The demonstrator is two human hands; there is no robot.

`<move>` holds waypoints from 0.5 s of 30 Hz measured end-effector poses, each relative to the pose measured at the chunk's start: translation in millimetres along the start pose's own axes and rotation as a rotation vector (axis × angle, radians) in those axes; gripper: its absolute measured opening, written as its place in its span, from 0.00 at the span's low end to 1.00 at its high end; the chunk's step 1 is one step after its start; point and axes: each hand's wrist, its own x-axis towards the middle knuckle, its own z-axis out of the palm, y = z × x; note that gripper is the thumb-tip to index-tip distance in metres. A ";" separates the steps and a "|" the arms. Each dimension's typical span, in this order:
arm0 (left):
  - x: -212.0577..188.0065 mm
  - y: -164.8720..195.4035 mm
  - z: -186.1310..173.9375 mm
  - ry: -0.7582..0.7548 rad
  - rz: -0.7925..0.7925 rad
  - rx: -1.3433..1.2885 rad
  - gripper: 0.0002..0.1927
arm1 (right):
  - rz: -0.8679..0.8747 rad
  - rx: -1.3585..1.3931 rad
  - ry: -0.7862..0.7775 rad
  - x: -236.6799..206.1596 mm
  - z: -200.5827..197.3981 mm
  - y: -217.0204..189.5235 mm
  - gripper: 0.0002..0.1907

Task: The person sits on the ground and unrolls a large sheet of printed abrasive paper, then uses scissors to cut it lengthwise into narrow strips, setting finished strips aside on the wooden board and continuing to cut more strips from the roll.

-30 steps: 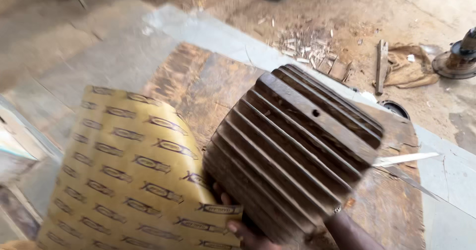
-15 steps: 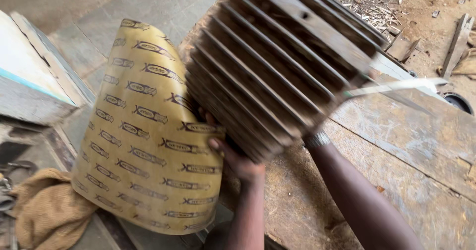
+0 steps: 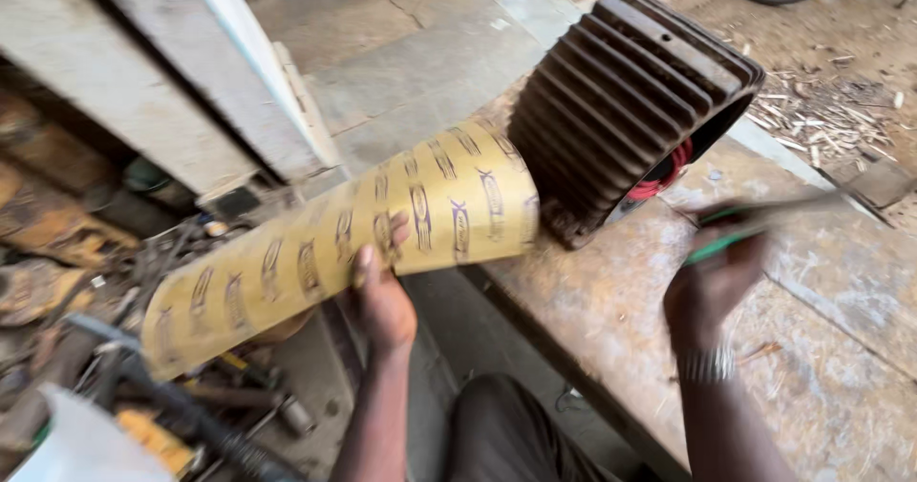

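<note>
holding the yellow patterned sheet (image 3: pixel 353 253) rolled in the left hand (image 3: pixel 382 296) now, finned motor housing (image 3: pixel 626 109) set down at the worktop (image 3: pixel 611 320) edge, right hand (image 3: pixel 712 286) pinching a blurry green-handled tool (image 3: pixel 755 229).

Rough outdoor repair workshop, worn wooden workbench (image 3: pixel 592 310), finned motor housing (image 3: pixel 621 109), scrap tools (image 3: pixel 191 396), wood shavings (image 3: pixel 821 109)

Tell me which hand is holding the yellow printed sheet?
The left hand grips the yellow printed sheet; the right hand holds a blurred green-handled tool.
</note>
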 end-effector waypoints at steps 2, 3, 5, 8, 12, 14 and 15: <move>-29.6 57.1 -17.1 -0.003 -0.165 -0.040 0.30 | 0.372 -0.117 -0.229 -46.5 23.7 -39.5 0.24; -50.8 85.1 -22.5 -0.024 -0.180 -0.034 0.32 | 0.478 -0.145 -0.361 -66.6 40.0 -56.8 0.27; -98.0 133.5 -29.6 -0.065 -0.210 -0.015 0.33 | 0.557 -0.062 -0.396 -79.6 72.9 -77.8 0.28; -148.5 180.0 -42.7 -0.110 -0.193 0.040 0.30 | 0.899 0.400 -0.259 -88.2 100.8 -84.4 0.26; -144.0 221.1 -53.9 -0.220 -0.092 0.077 0.26 | 1.079 0.175 -0.477 -113.4 130.2 -62.8 0.23; -115.6 247.1 -39.4 -0.269 0.017 0.080 0.23 | 1.012 0.316 -0.557 -104.3 158.2 -69.1 0.21; -94.4 258.7 -24.2 -0.290 0.078 0.070 0.22 | 0.939 0.401 -0.596 -84.5 174.8 -81.7 0.20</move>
